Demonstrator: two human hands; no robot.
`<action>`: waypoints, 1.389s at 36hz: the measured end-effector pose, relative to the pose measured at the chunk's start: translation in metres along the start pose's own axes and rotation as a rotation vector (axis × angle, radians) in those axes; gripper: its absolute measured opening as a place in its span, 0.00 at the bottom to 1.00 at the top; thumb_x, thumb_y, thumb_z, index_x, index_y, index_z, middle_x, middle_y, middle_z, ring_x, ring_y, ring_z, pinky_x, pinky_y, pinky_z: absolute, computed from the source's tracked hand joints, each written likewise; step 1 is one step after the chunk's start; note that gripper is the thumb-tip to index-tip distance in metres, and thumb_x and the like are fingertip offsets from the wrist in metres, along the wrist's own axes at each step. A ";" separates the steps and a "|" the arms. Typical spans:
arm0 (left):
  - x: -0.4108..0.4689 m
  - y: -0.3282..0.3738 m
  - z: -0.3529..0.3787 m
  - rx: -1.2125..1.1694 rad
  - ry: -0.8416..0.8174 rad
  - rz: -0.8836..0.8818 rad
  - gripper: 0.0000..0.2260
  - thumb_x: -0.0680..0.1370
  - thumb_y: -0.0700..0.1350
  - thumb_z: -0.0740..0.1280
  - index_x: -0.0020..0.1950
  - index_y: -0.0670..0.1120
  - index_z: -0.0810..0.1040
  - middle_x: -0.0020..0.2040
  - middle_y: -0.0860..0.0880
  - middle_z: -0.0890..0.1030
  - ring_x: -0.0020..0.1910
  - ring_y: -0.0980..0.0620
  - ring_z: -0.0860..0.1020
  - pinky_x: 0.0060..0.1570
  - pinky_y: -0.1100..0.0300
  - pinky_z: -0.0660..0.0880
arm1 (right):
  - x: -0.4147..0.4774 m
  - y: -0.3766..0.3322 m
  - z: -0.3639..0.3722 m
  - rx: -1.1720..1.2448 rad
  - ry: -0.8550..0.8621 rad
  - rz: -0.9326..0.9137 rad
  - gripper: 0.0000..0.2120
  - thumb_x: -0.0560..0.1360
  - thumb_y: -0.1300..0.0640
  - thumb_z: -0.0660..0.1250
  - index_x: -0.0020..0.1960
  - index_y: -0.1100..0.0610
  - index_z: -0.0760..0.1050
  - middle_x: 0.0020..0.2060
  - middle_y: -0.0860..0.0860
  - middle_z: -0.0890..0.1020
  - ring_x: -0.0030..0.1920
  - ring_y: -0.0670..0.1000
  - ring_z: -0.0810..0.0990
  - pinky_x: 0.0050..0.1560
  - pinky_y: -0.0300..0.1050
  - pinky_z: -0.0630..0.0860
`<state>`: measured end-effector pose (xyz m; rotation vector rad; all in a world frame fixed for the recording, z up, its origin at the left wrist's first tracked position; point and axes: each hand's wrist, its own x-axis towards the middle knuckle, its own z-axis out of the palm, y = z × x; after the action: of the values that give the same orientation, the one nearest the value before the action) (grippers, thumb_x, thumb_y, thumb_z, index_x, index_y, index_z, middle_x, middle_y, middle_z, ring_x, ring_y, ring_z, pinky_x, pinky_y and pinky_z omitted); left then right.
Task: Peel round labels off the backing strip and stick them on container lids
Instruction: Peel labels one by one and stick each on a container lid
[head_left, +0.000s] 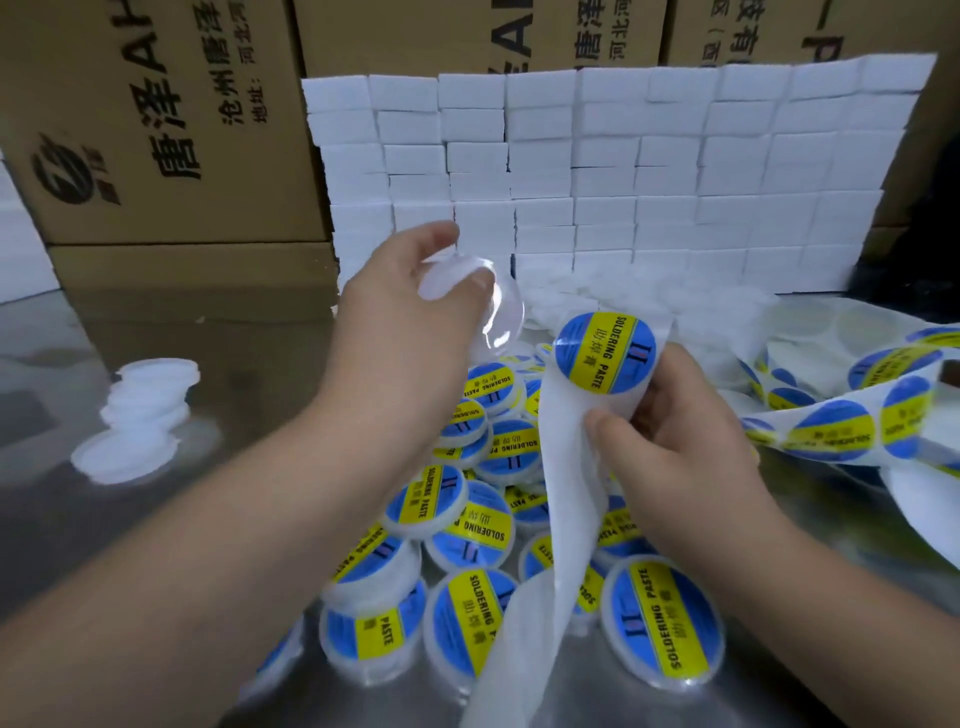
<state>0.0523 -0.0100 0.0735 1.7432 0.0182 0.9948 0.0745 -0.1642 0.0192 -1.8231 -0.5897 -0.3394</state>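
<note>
While your left grip clasps a clear lid, your right grip pinches the strip, a label just above its thumb; labelled lids lie beneath both grips.

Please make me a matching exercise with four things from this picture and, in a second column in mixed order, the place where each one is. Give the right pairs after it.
Things
1. clear lid
2. backing strip
3. stack of unlabelled lids
4. white boxes

Places
A. piled like a wall at the back
B. held up in the left hand
C. on the table, far left
D. gripped by the right hand

Pairs: 1-B, 2-D, 3-C, 4-A
</note>
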 end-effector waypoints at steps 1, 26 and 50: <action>-0.007 0.000 -0.001 0.013 -0.005 0.016 0.11 0.75 0.46 0.67 0.48 0.63 0.72 0.49 0.64 0.74 0.48 0.69 0.74 0.43 0.75 0.69 | 0.000 0.000 0.000 0.007 -0.007 -0.003 0.09 0.65 0.51 0.61 0.46 0.46 0.70 0.39 0.50 0.80 0.42 0.54 0.79 0.45 0.60 0.78; -0.049 -0.008 -0.010 0.541 -0.306 0.256 0.25 0.62 0.67 0.54 0.58 0.75 0.53 0.57 0.78 0.59 0.51 0.65 0.74 0.46 0.64 0.73 | 0.000 0.003 0.003 -0.071 -0.117 -0.332 0.12 0.71 0.60 0.61 0.29 0.52 0.66 0.29 0.46 0.69 0.31 0.42 0.68 0.32 0.31 0.63; -0.026 -0.021 -0.024 0.318 0.070 0.026 0.09 0.68 0.61 0.67 0.35 0.58 0.79 0.30 0.65 0.76 0.30 0.66 0.73 0.26 0.72 0.65 | 0.002 0.002 -0.001 0.007 -0.175 -0.196 0.16 0.70 0.53 0.61 0.53 0.34 0.71 0.40 0.44 0.80 0.38 0.45 0.79 0.41 0.49 0.77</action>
<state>0.0296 0.0059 0.0426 1.9984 0.2090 1.1185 0.0778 -0.1651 0.0191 -1.8033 -0.8939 -0.3105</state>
